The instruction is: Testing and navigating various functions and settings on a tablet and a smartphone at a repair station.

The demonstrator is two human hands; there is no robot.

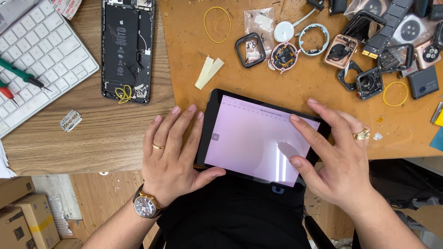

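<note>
Tablet (pixel 258 138) between left hand (pixel 173 154), right hand (pixel 334 157)

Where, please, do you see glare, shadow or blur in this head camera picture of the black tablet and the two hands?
Head view: the black tablet's lit pale pink screen looks washed out, with a bright vertical streak of glare near its lower right; the right hand is mirrored darkly on the glass beside its thumb; the left hand and the opened black phone are sharp, without motion blur.

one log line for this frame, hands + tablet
left hand: grips tablet left edge | right hand: thumb over lit screen, fingers on right edge | tablet: tilted at desk edge | nearby: opened phone, watch parts
</note>
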